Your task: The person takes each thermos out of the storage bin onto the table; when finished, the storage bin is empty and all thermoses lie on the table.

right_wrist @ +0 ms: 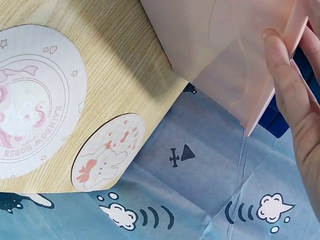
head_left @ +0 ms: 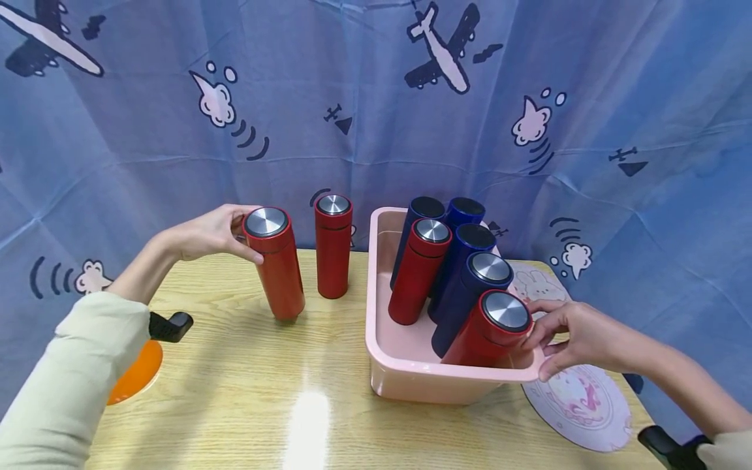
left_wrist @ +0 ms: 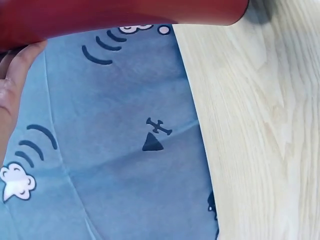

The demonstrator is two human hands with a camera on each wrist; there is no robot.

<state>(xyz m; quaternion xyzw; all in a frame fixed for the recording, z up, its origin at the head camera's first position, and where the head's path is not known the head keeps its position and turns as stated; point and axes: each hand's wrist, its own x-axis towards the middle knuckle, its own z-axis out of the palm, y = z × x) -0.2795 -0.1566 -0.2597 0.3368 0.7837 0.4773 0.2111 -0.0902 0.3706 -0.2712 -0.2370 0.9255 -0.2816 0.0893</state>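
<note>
My left hand (head_left: 211, 234) grips a red thermos (head_left: 281, 277) with a silver lid, near its top. In the left wrist view that red thermos (left_wrist: 125, 20) crosses the upper edge; whether its base touches the table I cannot tell. A second red thermos (head_left: 333, 254) stands upright just to its right. My right hand (head_left: 578, 336) pinches the rim of a pink bin (head_left: 411, 385) at its near right corner, thumb outside. Inside the bin lean a red thermos (head_left: 416, 281), another red thermos (head_left: 487, 336) by my right fingers, and several dark blue thermoses (head_left: 464, 307).
A wooden table (head_left: 247, 398) carries everything. An orange disc (head_left: 138, 373) lies at the left, partly behind the left sleeve. Right of the bin lie a round printed mat (head_left: 578, 408) and a smaller rabbit mat (head_left: 537, 282). A blue patterned curtain (head_left: 294, 98) hangs behind the table.
</note>
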